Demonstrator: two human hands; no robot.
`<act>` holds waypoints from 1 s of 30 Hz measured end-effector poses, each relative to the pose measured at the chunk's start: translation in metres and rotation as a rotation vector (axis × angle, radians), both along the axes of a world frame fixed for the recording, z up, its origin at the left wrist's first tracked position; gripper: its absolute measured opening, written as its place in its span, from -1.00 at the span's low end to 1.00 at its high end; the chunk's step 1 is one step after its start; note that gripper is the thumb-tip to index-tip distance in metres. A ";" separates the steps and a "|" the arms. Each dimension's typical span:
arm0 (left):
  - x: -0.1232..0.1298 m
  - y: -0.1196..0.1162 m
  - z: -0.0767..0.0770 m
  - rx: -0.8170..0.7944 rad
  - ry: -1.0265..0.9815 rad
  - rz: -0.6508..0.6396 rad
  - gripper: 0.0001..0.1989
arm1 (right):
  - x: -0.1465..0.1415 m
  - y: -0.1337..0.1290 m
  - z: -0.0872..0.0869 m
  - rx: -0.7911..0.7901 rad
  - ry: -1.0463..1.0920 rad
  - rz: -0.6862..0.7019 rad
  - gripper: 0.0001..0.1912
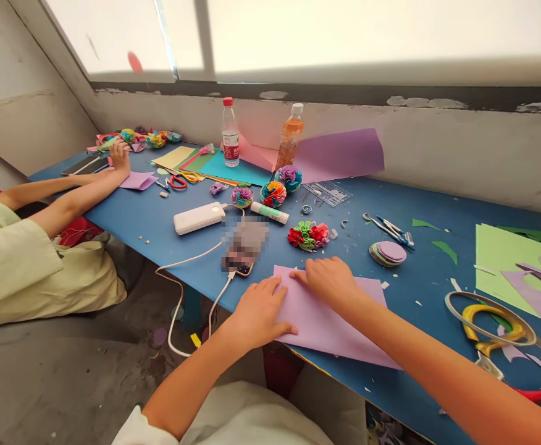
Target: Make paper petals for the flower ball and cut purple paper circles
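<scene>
Left hand: left hand (257, 312) lies flat, fingers spread, palm down on the lilac sheet (328, 321), gripping nothing.
Right hand: right hand (330, 281) also flat and open, fingertips pressed on the sheet's far edge.
Lilac sheet: on the near edge of the blue table (391, 198), just beside a phone (244, 247) cabled to a white power bank (199, 217).
Water bottle: red-capped bottle (230, 132), upright by the wall, clear contents.
Drink bottle: white-capped bottle (290, 137), upright, orange liquid filling most of it.
Paper flowers: red-green one (308, 235) just beyond the right hand.
Scissors: yellow-handled pair (490, 321) at far right.
Other person: their hand (120, 156) rests at the table's far left end.
</scene>
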State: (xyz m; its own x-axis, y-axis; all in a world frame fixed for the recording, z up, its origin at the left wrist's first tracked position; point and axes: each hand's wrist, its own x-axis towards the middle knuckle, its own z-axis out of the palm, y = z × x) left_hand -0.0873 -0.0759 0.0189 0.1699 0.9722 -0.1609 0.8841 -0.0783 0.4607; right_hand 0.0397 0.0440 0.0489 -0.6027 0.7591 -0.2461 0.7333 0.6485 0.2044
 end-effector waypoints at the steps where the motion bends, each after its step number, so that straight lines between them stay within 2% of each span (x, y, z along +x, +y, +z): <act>1: -0.002 0.002 0.002 -0.007 0.027 -0.023 -0.29 | 0.004 -0.012 0.002 0.052 0.033 0.036 -0.62; 4: -0.004 0.006 0.001 0.035 0.098 -0.048 -0.27 | 0.025 -0.062 -0.001 0.157 0.131 0.149 -0.67; 5: -0.004 0.006 -0.001 0.056 0.113 -0.053 -0.27 | 0.033 -0.080 -0.006 0.184 0.169 0.195 -0.68; 7: -0.005 0.006 -0.003 0.085 0.126 -0.070 -0.27 | 0.048 -0.114 -0.022 0.364 0.375 0.337 -0.68; 9: -0.007 0.007 -0.003 0.086 0.134 -0.089 -0.24 | 0.057 -0.140 -0.038 0.456 0.461 0.327 -0.67; 11: -0.009 0.007 -0.001 0.081 0.140 -0.112 -0.23 | 0.059 -0.154 -0.050 0.502 0.486 0.283 -0.65; 15: -0.012 0.007 0.008 0.052 0.152 -0.164 -0.23 | 0.055 -0.162 -0.058 0.511 0.471 0.216 -0.65; 18: -0.012 0.005 0.013 0.000 0.173 -0.167 -0.25 | 0.064 -0.160 -0.058 0.503 0.439 0.138 -0.64; 22: -0.011 0.003 0.014 -0.011 0.172 -0.165 -0.28 | 0.100 -0.162 -0.055 0.511 0.379 0.013 -0.62; 26: -0.013 0.001 0.016 -0.015 0.167 -0.163 -0.31 | 0.144 -0.165 -0.050 0.358 0.236 -0.189 -0.60; 28: -0.013 0.001 0.016 -0.016 0.166 -0.166 -0.31 | 0.162 -0.164 -0.052 0.324 0.184 -0.237 -0.55; 30: -0.014 0.000 0.016 -0.011 0.165 -0.173 -0.30 | 0.176 -0.162 -0.058 0.356 0.139 -0.270 -0.47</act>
